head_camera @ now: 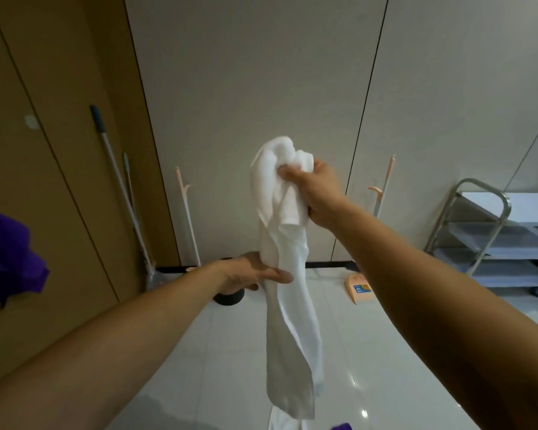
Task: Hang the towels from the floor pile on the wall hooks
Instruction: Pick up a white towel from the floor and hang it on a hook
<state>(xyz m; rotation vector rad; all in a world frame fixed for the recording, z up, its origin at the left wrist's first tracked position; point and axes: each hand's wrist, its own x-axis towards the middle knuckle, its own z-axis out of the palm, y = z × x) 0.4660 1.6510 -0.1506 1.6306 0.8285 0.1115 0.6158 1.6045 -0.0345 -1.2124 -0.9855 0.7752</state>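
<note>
A white towel (288,293) hangs in a long twisted strip in front of the pale wall. My right hand (316,193) clutches its bunched top end at about chest height. Lower down, my left hand (252,273) pinches the strip between thumb and fingers. The towel's bottom end runs out of the frame below. A purple towel (8,259) hangs at the left edge against the brown wall. A scrap of purple cloth (342,426) shows at the bottom edge. Two small hooks (31,121) sit on the brown wall.
Mops (121,193) and a pink-handled broom (187,218) lean in the corner. A black round bin (230,297) stands on the glossy white floor behind my left hand. A pink dustpan (359,288) leans by the wall. A steel shelf trolley (494,234) stands at the right.
</note>
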